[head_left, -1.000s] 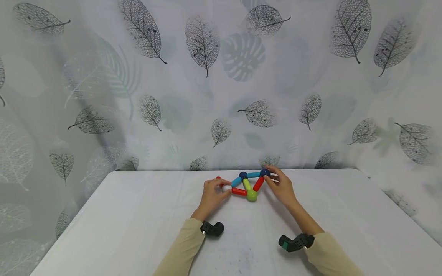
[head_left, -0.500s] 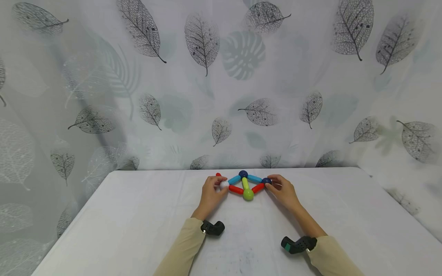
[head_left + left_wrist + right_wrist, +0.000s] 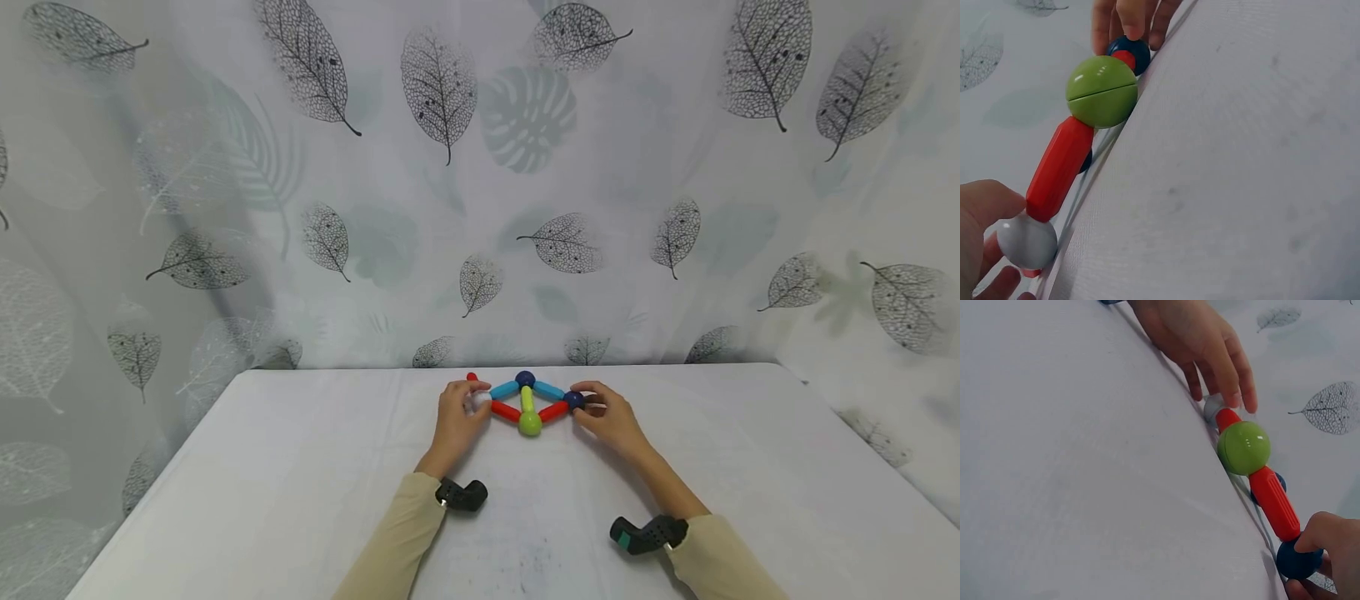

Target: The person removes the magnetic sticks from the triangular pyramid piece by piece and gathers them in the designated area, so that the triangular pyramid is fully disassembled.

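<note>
A flat diamond-shaped frame of toy rods and balls lies near the table's far edge. My left hand holds its white ball at the left corner between thumb and fingers. My right hand grips the dark blue ball at the right corner. The green ball is the near corner, joined by red rods to both held balls. Light blue rods run to another dark blue ball at the back. A lime green rod crosses the middle.
Another red rod sticks out behind my left fingers. The table has a white cover, and a leaf-printed curtain hangs behind its far edge. A black wrist camera sits on my left wrist.
My right hand has brought its blue ball down toward me, and the skewed frame has become an even diamond. The frame has then slid slightly left, with both hands still holding it.
</note>
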Motion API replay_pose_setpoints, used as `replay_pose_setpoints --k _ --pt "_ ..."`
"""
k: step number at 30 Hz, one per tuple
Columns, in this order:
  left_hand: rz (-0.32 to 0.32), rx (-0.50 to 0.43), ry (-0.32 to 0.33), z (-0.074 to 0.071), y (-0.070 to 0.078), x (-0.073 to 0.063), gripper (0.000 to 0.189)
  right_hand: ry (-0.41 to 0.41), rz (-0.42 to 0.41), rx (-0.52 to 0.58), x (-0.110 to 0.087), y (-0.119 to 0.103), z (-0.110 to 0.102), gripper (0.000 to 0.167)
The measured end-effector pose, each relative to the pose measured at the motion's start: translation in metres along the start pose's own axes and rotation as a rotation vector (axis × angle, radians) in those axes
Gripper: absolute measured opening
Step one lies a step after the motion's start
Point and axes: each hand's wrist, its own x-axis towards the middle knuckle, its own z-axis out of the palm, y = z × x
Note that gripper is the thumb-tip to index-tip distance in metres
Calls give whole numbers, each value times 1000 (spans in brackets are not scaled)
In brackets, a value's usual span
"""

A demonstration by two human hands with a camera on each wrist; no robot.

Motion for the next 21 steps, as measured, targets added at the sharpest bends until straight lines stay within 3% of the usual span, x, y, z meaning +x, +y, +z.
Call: replay_pose_setpoints --k 6,13,21 --pt "-20 18 31 1 5 1 19 -31 -23 -22 -1 -3 7 32" --pt "106 99 29 0 13 0 13 -60 -62 -28 -1 -9 17 32" --pt "203 141 -4 0 16 -1 15 -68 -95 5 -1 -13 27 33"
